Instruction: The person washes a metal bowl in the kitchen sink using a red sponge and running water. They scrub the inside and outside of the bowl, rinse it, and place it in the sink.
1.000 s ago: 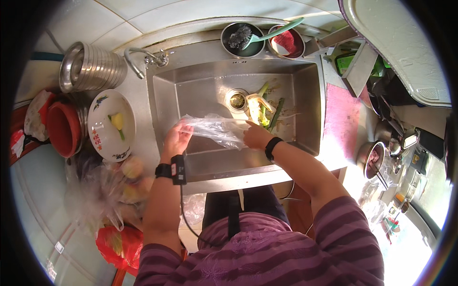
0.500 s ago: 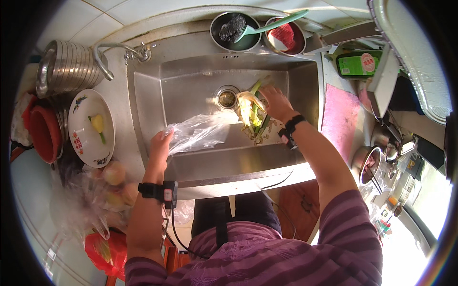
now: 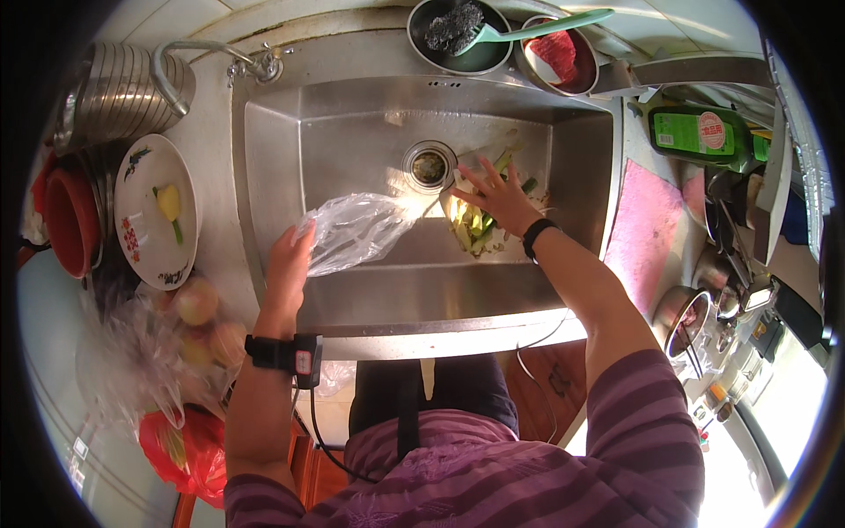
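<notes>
My left hand [image 3: 289,260] is closed on the edge of a clear plastic bag [image 3: 356,231], which spreads over the left-middle of the steel sink [image 3: 352,304]. Over on the right of the basin, my right hand [image 3: 503,195] has its fingers spread above a heap of yellow-green vegetable scraps [image 3: 473,231]. It covers part of the heap; whether the fingertips touch the scraps I cannot tell. Just left of the scraps is the round drain [image 3: 429,165], with bits of debris in it.
A faucet [image 3: 185,79] arches at the back left. An oval plate [image 3: 158,251] with a yellow-green vegetable [image 3: 169,207] stands left of the sink. Bowls [image 3: 459,60] with a scrubber and a green-handled tool sit behind. At right are a pink cloth [image 3: 647,224] and a green bottle [image 3: 695,136].
My right hand has moved left over the scraps and its fingers have spread wide. The bag is still in my left hand, its loose end drawn a little back. The whole view has shifted slightly.
</notes>
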Tool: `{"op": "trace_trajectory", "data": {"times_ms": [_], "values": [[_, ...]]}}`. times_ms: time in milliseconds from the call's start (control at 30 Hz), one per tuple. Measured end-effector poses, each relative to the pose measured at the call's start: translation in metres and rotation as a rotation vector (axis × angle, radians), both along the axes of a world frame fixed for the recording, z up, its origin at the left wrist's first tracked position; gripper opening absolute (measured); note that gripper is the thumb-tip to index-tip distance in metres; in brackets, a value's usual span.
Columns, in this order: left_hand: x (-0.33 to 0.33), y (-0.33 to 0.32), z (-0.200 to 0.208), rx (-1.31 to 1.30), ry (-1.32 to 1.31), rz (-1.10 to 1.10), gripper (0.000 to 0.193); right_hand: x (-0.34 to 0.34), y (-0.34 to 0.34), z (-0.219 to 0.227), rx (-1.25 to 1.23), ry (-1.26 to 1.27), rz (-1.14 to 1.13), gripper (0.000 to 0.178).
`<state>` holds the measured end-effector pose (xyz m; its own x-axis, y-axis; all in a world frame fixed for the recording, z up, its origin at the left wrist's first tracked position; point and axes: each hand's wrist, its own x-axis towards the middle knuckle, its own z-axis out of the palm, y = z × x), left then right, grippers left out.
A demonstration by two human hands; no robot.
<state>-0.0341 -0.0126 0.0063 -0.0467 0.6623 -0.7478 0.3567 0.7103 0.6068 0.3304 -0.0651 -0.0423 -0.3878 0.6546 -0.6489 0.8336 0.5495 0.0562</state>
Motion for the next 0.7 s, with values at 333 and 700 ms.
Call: {"op": "trace_trajectory", "data": {"times_ms": [333, 700], "values": [[0.012, -0.014, -0.01, 0.269, -0.066, -0.216, 0.032, 0.008, -0.031, -0.062, -0.007, 0.25, -0.185, 0.036], [0.017, -0.019, -0.024, 0.092, -0.114, 0.082, 0.04, 0.029, 0.005, 0.01, -0.098, 0.553, -0.788, 0.031]]}}
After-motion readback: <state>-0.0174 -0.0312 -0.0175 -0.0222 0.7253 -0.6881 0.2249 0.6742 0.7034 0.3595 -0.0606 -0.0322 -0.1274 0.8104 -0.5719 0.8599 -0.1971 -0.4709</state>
